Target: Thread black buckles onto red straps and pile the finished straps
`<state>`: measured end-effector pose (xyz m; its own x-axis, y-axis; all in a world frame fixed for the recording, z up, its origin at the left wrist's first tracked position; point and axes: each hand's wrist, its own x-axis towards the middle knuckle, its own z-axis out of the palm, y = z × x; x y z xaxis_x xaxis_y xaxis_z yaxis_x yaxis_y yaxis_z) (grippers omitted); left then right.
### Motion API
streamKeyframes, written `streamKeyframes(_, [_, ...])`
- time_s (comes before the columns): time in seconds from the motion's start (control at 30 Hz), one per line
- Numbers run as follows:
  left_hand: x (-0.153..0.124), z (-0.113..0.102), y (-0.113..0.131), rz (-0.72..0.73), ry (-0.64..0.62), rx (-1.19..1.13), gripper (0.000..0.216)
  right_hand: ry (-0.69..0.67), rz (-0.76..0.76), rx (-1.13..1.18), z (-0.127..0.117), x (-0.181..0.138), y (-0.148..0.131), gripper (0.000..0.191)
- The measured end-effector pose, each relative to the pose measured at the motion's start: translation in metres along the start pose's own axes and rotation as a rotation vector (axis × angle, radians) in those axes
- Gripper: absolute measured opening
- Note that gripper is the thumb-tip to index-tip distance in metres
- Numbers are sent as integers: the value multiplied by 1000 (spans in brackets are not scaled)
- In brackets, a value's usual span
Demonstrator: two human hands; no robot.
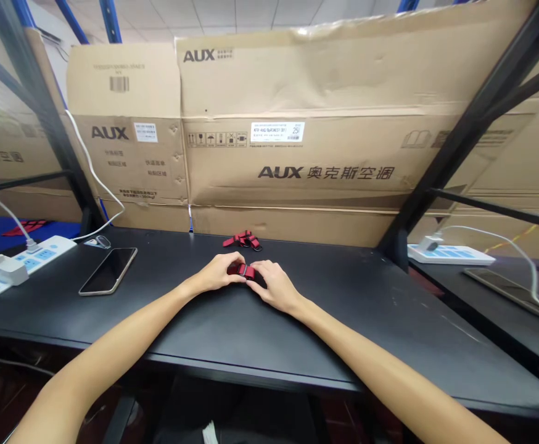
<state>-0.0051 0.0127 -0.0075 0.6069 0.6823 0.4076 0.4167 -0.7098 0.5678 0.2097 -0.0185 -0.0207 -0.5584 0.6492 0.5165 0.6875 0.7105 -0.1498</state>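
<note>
Near the middle of the black table, a red webbing strap (250, 272) with a dark slide buckle is stretched between my two hands. My left hand (219, 272) pinches its left end between thumb and fingers. Its right end is gripped by my right hand (274, 285), thumb below and fingers above. The buckle sits in the gap between the hands. Just behind them lies another red strap (243, 240), bunched up with black fittings and a ring at its right side.
A phone (108, 271) lies to the left, beside a white power strip (42, 258) with plugs and cables. Large cardboard panels (297, 148) stand along the back edge. A black metal post (454, 123) rises at the right, with another power strip (454, 254) beyond it.
</note>
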Motion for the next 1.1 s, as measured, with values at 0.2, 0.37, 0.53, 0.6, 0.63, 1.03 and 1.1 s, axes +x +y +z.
streamKeyframes(0.2, [-1, 1, 1, -11, -42, 86, 41, 73, -42, 17, -3, 0, -10, 21])
streamKeyframes(0.37, [-1, 5, 8, 10, -29, 149, 43, 150, 42, 162, -2, 0, -12, 12])
streamKeyframes(0.53, [-3, 8, 13, 89, -9, 73, 41, 162, 130, 380, 1, 1, -11, 5])
streamKeyframes(0.6, [-2, 8, 13, 117, 11, 132, 40, 173, 147, 381, 3, 1, -10, 5])
streamKeyframes(0.63, [-2, 7, 12, 128, 20, 187, 39, 180, 154, 365, 4, 2, -10, 6])
streamKeyframes(1.03, [3, 9, 16, 142, 49, 469, 38, 286, 235, 38, 2, 6, -4, 9])
streamKeyframes(1.1, [2, 8, 17, 113, 53, 417, 40, 287, 261, 240, 4, 6, -2, 10])
